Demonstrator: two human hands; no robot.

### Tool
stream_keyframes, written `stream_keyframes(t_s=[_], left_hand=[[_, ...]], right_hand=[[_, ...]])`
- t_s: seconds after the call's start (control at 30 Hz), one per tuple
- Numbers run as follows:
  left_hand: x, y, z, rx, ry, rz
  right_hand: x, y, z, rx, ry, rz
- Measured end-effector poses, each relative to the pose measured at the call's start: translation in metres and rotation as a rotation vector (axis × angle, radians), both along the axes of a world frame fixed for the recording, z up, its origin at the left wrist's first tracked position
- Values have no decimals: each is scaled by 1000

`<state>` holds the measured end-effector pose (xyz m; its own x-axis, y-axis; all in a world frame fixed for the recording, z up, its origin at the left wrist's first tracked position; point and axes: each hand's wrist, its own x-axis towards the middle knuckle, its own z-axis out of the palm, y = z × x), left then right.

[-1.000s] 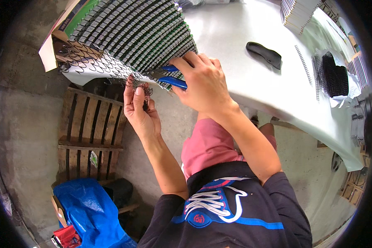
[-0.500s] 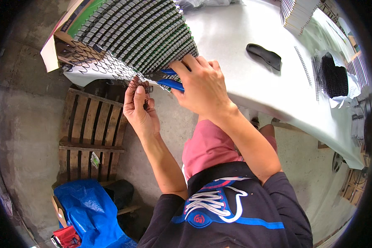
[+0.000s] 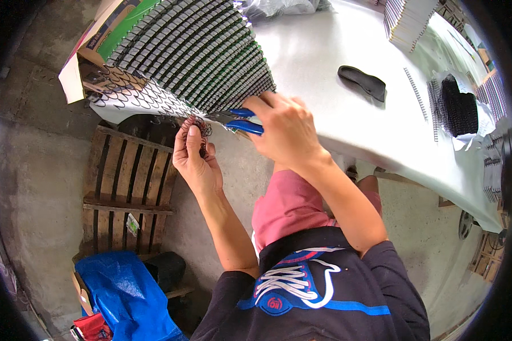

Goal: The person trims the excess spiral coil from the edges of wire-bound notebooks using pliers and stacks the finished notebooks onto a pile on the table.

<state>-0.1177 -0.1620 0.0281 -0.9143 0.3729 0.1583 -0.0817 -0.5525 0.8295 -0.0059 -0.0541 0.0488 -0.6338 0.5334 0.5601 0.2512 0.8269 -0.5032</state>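
Observation:
My right hand [image 3: 290,132] is closed around blue-handled pliers [image 3: 246,127], whose jaws point left at the near lower corner of a stack of coil-bound books [image 3: 196,54]. The jaws' tips are hard to make out among the wires. Loose ends of black binding coils [image 3: 136,94] fan out from the stack's left side. Just left of the jaws, my left hand [image 3: 198,166] pinches a tangled bunch of thin dark coil wire [image 3: 201,134] between thumb and fingers. Whether that bunch still joins the stack cannot be told.
A cardboard box [image 3: 72,79] stands behind the stack's left side. On the white-covered table [image 3: 307,54] lie a black sole-shaped thing [image 3: 363,83], black coils [image 3: 459,105] and more bound books [image 3: 407,23]. Below are a wooden pallet [image 3: 128,170] and blue sheeting [image 3: 125,290].
Both hands have come slightly down toward me, the right one with the pliers also a little to the right. The pliers' jaws now sit lower along the stack's near corner.

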Motion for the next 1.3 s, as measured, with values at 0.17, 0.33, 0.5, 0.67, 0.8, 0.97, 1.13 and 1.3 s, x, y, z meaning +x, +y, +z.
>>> stream_keyframes(t_s=[0.17,0.33,0.5,0.67,0.8,0.97,1.13,1.3], left_hand=[[-1,-5,3,49,-9,-97],[5,-6,16,-18,70,-131],[-3,-8,13,3,89,-134],[-4,-9,11,2,83,-137],[-3,-8,12,-19,78,-123],[-6,-12,10,-13,69,-132],[-1,-9,10,-36,31,-85],[2,-1,11,-55,34,-89]], right_hand=[[0,4,8,96,97,-35],[-5,2,9,93,48,-51],[-4,-2,13,96,-23,-41],[-5,1,10,79,-9,-20],[-5,4,10,-34,23,45],[-7,5,12,-192,27,125],[-11,3,8,-185,-4,109],[-6,10,12,-157,-176,46]])
